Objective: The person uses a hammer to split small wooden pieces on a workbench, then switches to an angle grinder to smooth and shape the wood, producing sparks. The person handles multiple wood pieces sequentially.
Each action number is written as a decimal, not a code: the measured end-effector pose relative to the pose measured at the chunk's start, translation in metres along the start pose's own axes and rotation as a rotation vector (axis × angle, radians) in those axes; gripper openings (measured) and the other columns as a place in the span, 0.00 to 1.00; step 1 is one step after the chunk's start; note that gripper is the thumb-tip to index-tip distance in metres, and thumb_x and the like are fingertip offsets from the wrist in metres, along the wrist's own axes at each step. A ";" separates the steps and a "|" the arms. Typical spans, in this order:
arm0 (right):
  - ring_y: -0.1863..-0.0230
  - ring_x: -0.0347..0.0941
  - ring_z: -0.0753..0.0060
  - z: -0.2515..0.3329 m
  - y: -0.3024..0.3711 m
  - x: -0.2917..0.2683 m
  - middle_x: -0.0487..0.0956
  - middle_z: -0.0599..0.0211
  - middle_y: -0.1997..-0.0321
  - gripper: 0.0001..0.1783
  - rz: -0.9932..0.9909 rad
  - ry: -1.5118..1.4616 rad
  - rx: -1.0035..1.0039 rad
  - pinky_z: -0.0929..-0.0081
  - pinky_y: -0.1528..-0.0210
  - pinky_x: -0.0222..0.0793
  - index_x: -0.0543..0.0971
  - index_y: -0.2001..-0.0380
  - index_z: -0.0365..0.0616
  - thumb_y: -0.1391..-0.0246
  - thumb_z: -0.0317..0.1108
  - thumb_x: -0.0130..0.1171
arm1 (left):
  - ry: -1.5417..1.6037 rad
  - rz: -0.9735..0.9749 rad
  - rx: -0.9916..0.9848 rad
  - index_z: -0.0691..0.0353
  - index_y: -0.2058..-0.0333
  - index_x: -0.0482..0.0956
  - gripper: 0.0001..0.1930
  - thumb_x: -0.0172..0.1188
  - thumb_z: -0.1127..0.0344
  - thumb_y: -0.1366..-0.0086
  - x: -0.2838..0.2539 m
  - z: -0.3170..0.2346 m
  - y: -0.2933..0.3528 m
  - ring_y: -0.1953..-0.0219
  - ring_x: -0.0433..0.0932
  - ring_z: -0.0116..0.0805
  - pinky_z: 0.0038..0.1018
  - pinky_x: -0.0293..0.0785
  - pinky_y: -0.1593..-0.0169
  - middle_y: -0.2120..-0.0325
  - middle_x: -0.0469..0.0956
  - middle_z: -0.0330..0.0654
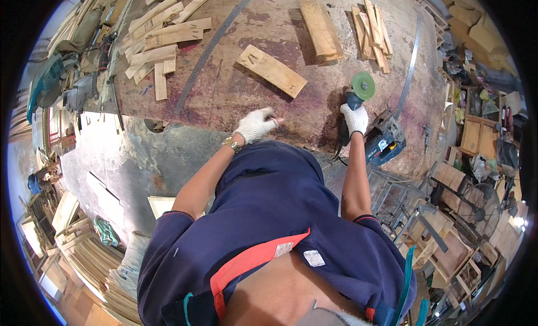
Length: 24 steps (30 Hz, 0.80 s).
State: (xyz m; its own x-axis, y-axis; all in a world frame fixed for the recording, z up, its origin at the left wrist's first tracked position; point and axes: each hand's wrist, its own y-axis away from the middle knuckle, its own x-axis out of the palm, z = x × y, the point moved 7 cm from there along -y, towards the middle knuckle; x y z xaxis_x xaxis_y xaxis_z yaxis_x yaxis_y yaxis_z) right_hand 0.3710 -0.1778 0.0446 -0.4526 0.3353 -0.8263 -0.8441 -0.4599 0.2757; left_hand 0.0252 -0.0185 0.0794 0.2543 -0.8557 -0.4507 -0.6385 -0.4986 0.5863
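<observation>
My right hand [355, 119], in a white glove, is wrapped round the body of a small angle grinder [353, 100] at the near right of the worktable. A green disc [363, 86] faces up on the grinder's far end. Over the table's near edge hovers my left hand [255, 125], in a white glove with bare fingertips, its fingers loosely bent and apart with nothing in them. The closest piece to it is a short wooden board [272, 71] lying aslant on the table, with dark marks at both ends.
A blue jigsaw-like power tool [385, 140] sits right of my right hand. Farther back lie a wider wooden plank [321, 30], a bundle of narrow strips [371, 34] and piled wood pieces [162, 37]. Metal rulers [212, 45] lie across the worktable [246, 17]. A fan [477, 211] stands right.
</observation>
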 end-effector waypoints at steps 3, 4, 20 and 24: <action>0.70 0.78 0.67 -0.003 0.018 0.020 0.85 0.64 0.67 0.21 0.203 -0.558 0.137 0.67 0.65 0.72 0.84 0.63 0.38 0.54 0.45 0.71 | 0.004 0.193 0.066 0.58 0.47 0.79 0.37 0.62 0.29 0.39 0.023 -0.041 -0.010 0.54 0.83 0.46 0.39 0.76 0.50 0.56 0.84 0.52; 0.73 0.70 0.81 0.014 0.034 0.023 0.80 0.76 0.72 0.15 0.265 -0.681 0.241 0.74 0.69 0.65 0.83 0.67 0.40 0.51 0.41 0.72 | 0.006 0.251 0.068 0.59 0.45 0.77 0.40 0.62 0.28 0.41 0.036 -0.049 -0.011 0.51 0.82 0.47 0.40 0.76 0.48 0.55 0.83 0.53; 0.56 0.80 0.63 0.135 0.112 -0.005 0.80 0.59 0.51 0.48 0.719 -1.546 -0.085 0.64 0.53 0.81 0.67 0.34 0.43 0.40 0.74 0.52 | 0.934 0.598 0.074 0.66 0.63 0.81 0.16 0.75 0.62 0.41 0.076 -0.115 0.019 0.75 0.80 0.28 0.25 0.77 0.69 0.74 0.81 0.41; 0.55 0.80 0.62 0.139 0.120 -0.004 0.80 0.58 0.49 0.47 0.721 -1.489 -0.110 0.63 0.52 0.81 0.67 0.34 0.43 0.39 0.74 0.51 | 0.950 0.521 0.076 0.69 0.61 0.81 0.18 0.76 0.60 0.41 0.069 -0.113 0.028 0.75 0.80 0.28 0.25 0.78 0.69 0.74 0.82 0.42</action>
State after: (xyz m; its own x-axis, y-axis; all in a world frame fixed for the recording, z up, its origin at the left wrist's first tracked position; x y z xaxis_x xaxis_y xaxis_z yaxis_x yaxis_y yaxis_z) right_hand 0.2310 -0.1203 0.1489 -0.6312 0.4530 0.6296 -0.3588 -0.8902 0.2807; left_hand 0.1070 -0.1072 0.1410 0.3763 -0.7337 0.5658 -0.8657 -0.0609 0.4968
